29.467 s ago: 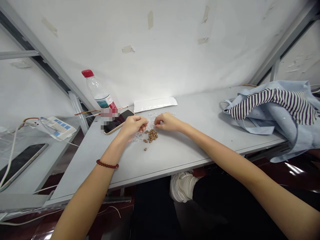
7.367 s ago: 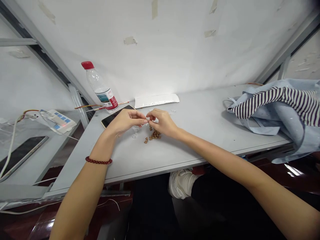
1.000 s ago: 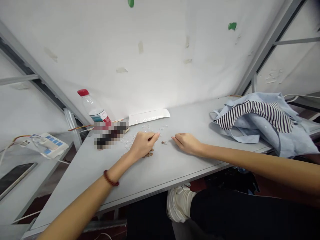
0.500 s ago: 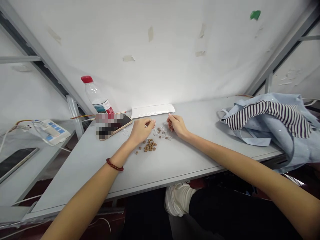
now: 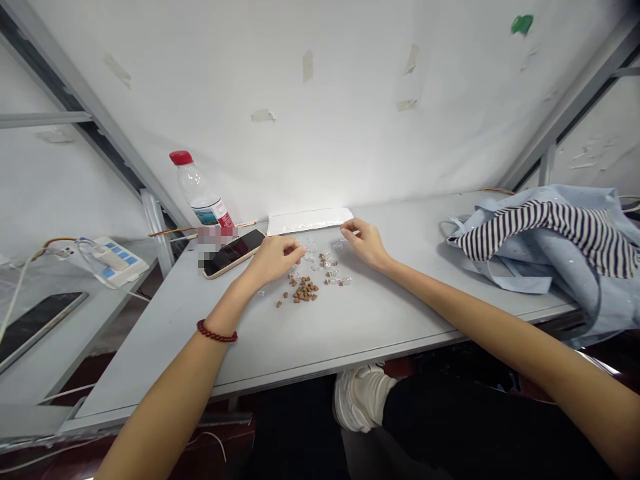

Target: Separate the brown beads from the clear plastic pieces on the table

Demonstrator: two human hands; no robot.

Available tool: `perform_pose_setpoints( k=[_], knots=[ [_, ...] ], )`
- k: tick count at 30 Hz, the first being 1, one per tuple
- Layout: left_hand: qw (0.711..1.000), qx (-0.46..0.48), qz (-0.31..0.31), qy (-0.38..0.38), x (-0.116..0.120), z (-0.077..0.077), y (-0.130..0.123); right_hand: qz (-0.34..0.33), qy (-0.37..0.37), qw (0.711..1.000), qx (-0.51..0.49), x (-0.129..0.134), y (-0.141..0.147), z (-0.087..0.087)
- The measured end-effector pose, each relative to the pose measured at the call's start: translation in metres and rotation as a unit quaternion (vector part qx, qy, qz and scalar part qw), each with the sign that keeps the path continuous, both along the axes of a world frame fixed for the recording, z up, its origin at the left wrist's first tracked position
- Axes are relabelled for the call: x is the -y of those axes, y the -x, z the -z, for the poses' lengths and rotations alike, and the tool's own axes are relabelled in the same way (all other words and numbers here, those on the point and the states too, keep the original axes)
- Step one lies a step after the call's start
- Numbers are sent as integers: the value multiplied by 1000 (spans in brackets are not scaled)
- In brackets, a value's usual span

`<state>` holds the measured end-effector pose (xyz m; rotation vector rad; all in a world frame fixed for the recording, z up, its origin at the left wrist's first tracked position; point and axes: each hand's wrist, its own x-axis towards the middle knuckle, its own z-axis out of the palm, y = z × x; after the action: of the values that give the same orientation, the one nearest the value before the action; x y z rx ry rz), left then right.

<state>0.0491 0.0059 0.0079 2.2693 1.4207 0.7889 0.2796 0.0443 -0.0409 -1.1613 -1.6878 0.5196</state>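
Small brown corks [image 5: 305, 291] lie in a loose pile on the grey tabletop. Behind and right of them are several tiny clear glass bottles [image 5: 327, 261], some with brown corks in their necks. My left hand [image 5: 277, 257] is closed in a pinch at the left edge of the bottles, with a clear glint at its fingertips that looks like a tiny glass bottle. My right hand [image 5: 367, 243] hovers at the right of the bottles, thumb and fingers pinched together. What it holds, if anything, is too small to make out.
Left of my hands lie a phone [image 5: 235, 255] and a red-capped plastic bottle [image 5: 200, 193]. A white packet [image 5: 310, 220] rests against the wall. At the right is a pale blue cloth bag [image 5: 530, 267] with striped fabric; a power strip [image 5: 117, 261] sits far left.
My left hand has drawn slightly left and toward me, uncovering more of the glass bottles. My right hand has shifted right and a little back. The view has turned slightly left.
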Motion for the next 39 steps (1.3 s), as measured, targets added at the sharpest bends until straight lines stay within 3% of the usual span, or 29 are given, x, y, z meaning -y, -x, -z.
perform_pose_setpoints(
  k=[5,8,10,13,15,18,21,25,29,34,39],
  knots=[
    [999,-14,20,39,3,-7,7,-85,-44,980,176,-10,-11,3],
    [999,8,49,11,13,-1,-7,-127,-68,964,224,-12,-12,9],
    [991,19,117,-59,25,9,-25,-144,-81,956,243,-13,-11,12],
    [952,-69,268,-127,41,30,-53,-143,-92,950,263,-13,-12,15],
    [931,-136,303,-155,44,43,-66,-142,-96,946,275,-13,-13,17],
    [929,-177,267,-188,34,52,-67,-135,-87,948,274,-10,-16,17],
    [940,-177,208,-204,19,48,-54,-112,-79,960,244,1,-16,12],
    [975,-72,125,-171,6,28,-29,-110,-99,970,194,30,-9,1],
    [998,-16,52,-35,3,1,-4,-143,-117,968,168,60,3,0],
    [989,-58,79,113,8,-12,3,-210,-129,953,177,70,17,13],
    [983,-99,77,136,11,-2,-5,-212,-70,955,197,66,21,15]
  ],
)
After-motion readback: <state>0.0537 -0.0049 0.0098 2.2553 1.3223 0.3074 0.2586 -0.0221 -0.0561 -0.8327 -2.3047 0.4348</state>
